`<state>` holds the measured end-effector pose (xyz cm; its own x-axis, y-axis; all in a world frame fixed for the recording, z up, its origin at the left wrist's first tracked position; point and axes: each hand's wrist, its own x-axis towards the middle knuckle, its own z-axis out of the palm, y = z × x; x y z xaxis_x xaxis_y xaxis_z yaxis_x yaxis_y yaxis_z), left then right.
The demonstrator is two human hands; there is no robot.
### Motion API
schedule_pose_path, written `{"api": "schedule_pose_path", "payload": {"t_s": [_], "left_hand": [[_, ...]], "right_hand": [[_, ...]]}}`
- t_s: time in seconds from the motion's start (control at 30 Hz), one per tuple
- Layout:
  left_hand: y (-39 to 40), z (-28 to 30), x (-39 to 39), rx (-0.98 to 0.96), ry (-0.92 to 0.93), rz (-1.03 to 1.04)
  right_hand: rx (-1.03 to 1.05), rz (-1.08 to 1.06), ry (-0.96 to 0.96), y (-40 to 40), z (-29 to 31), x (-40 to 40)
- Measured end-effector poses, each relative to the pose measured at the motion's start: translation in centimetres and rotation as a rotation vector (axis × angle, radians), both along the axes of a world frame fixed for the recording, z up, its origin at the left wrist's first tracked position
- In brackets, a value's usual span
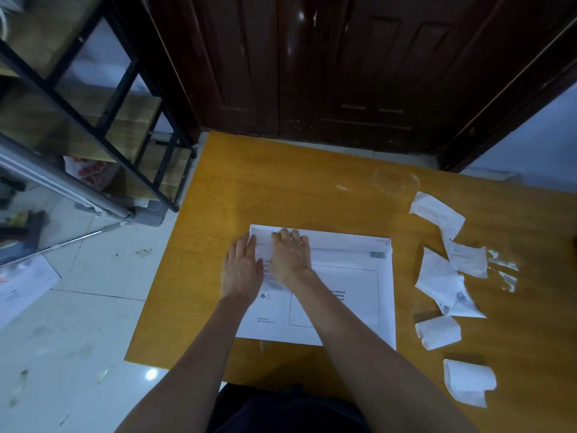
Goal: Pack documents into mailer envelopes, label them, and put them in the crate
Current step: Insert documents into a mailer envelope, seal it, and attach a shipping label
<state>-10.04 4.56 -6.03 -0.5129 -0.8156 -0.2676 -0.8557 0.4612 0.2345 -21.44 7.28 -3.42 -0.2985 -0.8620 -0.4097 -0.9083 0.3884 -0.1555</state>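
A white mailer envelope (352, 276) lies flat on the orange-brown table (281, 189), its flap folded down along the far edge and a printed address box facing up. My left hand (240, 270) lies flat on the envelope's left edge, fingers straight. Beside it, my right hand (290, 254) presses the folded flap near the far left corner with its fingers spread. No crate is in view.
Several curled white label backing strips (443, 276) lie scattered on the table to the right of the envelope. A black metal shelf rack (93, 114) stands at the left on the tiled floor. Dark wooden doors (343, 67) are behind the table.
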Motion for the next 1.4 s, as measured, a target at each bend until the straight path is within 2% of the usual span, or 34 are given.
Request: {"api": "schedule_pose_path", "payload": {"t_s": [0.13, 0.23, 0.53, 0.63, 0.8, 1.0, 1.07, 1.13, 1.23, 1.33, 1.4], "left_hand": [[1.1, -0.6, -0.2, -0.036, -0.015, -0.052], [1.1, -0.7, -0.8, -0.06, -0.057, -0.011], [-0.3, -0.4, -1.4, -0.072, 0.008, 0.026], [-0.6, -0.3, -1.8, -0.036, 0.066, -0.02], [0.7, -1.0, -1.8, -0.001, 0.055, -0.006], [-0.1, -0.3, -2.3, 0.005, 0.027, 0.05], [-0.9, 0.2, -2.7, 0.005, -0.01, 0.013], [-1.7, 0.8, -3.0, 0.008, -0.054, 0.008], [-2.7, 2.1, -4.1, -0.064, -0.119, 0.079], [-2.3, 3.5, -6.1, -0.104, 0.046, 0.146], [-1.1, 4.1, -8.1, -0.007, 0.207, 0.112]], "right_hand": [[-0.055, 0.062, -0.022, 1.1, -0.6, 1.0], [-0.077, 0.046, -0.052, 1.9, -1.3, 1.4], [-0.094, 0.016, -0.076, 1.7, -1.2, 1.1], [-0.075, 0.006, -0.103, 1.8, -1.0, 1.2], [-0.065, 0.034, -0.06, 2.4, -1.4, 1.4], [0.014, 0.027, -0.111, 2.3, -1.1, 1.1], [0.091, 0.04, -0.199, 1.2, -0.2, 0.0], [0.153, -0.045, -0.381, 0.4, 0.8, -1.2], [0.057, -0.328, -0.581, 1.0, 2.2, -2.6], [-0.109, -0.424, -0.467, 3.1, 2.7, -4.1], [-0.176, -0.471, -0.368, 4.7, 2.6, -5.3]]}}
